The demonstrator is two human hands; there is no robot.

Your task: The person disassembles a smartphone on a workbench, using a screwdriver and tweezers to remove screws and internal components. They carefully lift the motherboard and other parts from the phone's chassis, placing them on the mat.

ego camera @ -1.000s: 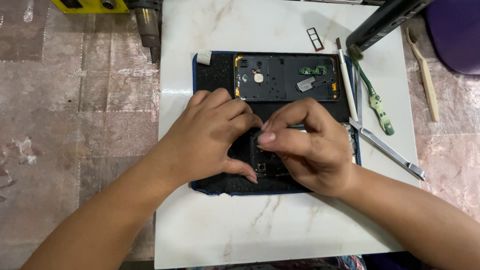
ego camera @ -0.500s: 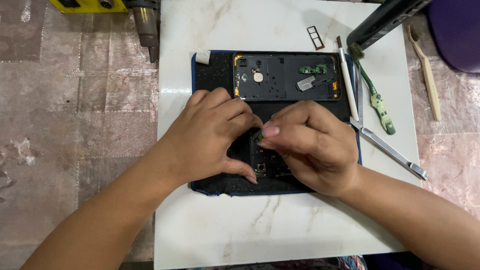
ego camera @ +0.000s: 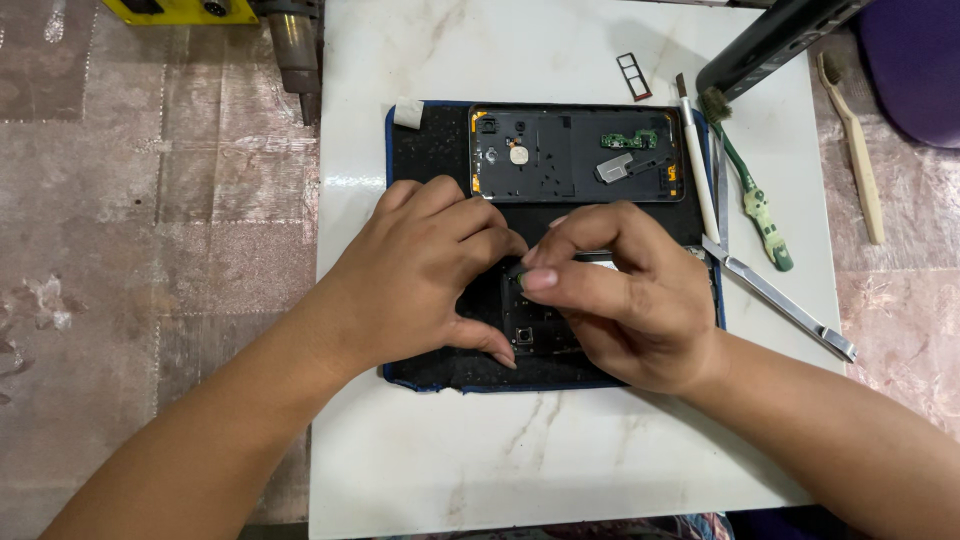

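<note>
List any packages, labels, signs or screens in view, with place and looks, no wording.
No packages, signs or lit screens show.
White label-like tab: small pale square on the upper left corner of the black mat.
Yellow device: top left edge, flat, any markings too small to tell.

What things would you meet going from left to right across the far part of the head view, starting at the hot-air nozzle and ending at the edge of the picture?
Hot-air nozzle → white tape scrap → opened phone frame → white-handled brush → green toothbrush → cream toothbrush.
</note>
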